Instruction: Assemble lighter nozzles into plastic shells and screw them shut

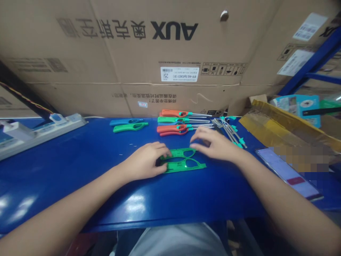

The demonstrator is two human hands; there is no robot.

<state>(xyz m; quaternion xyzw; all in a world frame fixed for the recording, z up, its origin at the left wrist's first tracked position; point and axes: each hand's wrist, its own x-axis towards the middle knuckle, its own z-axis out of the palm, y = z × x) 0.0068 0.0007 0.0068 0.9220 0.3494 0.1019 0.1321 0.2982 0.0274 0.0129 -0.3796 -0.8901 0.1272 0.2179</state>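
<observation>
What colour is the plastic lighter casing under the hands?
The plastic lighter casing is bright green, as the head view shows.

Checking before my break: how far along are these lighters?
Done: the orange lighter, green lighter and red lighter at the back have metal nozzles. In hand: the left hand and right hand are on a green casing. Remaining: a blue casing and another green casing have no nozzles, and loose nozzles with teal parts lie nearby.

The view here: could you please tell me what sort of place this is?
Probably a warehouse assembly bench: large brown cardboard appliance cartons stand behind, and coloured plastic long-nosed lighters lie in rows on the glossy blue workbench.
</observation>
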